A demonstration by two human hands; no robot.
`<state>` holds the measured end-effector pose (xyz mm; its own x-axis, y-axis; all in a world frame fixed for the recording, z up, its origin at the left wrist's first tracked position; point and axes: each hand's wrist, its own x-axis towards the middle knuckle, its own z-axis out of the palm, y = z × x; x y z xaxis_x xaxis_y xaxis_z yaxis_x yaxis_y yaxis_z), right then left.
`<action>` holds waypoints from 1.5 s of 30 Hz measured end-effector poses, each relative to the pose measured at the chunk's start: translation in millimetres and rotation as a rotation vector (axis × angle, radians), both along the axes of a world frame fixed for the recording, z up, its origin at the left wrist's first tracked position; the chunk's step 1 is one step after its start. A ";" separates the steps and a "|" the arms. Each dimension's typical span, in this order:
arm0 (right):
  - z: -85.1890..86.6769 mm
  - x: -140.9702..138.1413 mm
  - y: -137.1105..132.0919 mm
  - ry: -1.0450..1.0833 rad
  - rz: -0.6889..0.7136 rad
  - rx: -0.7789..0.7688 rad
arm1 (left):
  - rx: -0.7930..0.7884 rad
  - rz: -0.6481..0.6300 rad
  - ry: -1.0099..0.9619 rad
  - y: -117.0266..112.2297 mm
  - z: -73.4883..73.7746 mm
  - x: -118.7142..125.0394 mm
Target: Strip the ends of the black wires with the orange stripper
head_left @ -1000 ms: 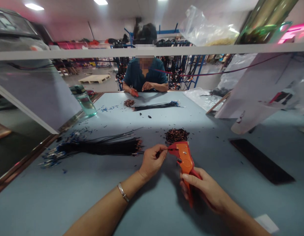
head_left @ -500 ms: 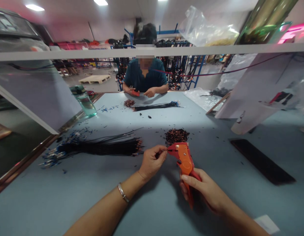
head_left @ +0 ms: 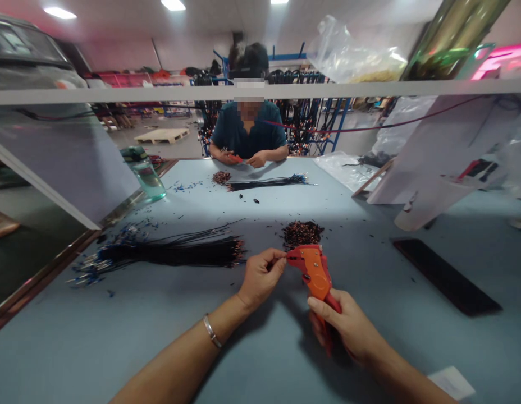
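My right hand is wrapped round the handles of an orange and red wire stripper, its jaws pointing left. Just left of those jaws, the fingertips of my left hand are pinched together on a thin black wire, mostly hidden by the fingers, whose end meets the jaws. To the left lies a bundle of black wires, with bare copper ends toward my hand and blue-sleeved terminals at the far end. Directly behind the stripper is a heap of short black and copper offcuts.
Across the table a person holds a red tool near a smaller wire bundle. A bottle stands at left; a black flat strip and a white cup are at right. A shelf bar crosses above.
The stripper's handles look squeezed a little closer together in my right hand. My left hand stays at the jaws. The view has shifted slightly.
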<state>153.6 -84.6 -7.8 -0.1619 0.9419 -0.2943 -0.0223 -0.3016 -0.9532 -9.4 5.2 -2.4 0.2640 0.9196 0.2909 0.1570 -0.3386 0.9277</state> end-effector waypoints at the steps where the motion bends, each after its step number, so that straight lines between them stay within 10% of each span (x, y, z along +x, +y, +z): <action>1: -0.9 -0.4 0.2 0.005 -0.026 -0.001 | -0.002 0.000 -0.002 0.1 -0.1 -0.1; 16: 20.1 3.1 0.4 0.263 -0.052 -0.094 | 0.044 0.079 0.094 5.2 0.5 -1.0; 26: 28.9 15.2 6.6 0.229 -0.009 0.106 | 0.030 0.108 0.083 11.1 -0.4 -7.2; 35: 24.3 26.1 8.0 -0.275 0.009 0.335 | 0.024 0.070 0.067 9.1 -2.2 -5.7; 45: 5.2 22.7 18.0 -1.050 -0.077 1.089 | -0.185 -0.174 -0.167 -2.3 3.9 4.5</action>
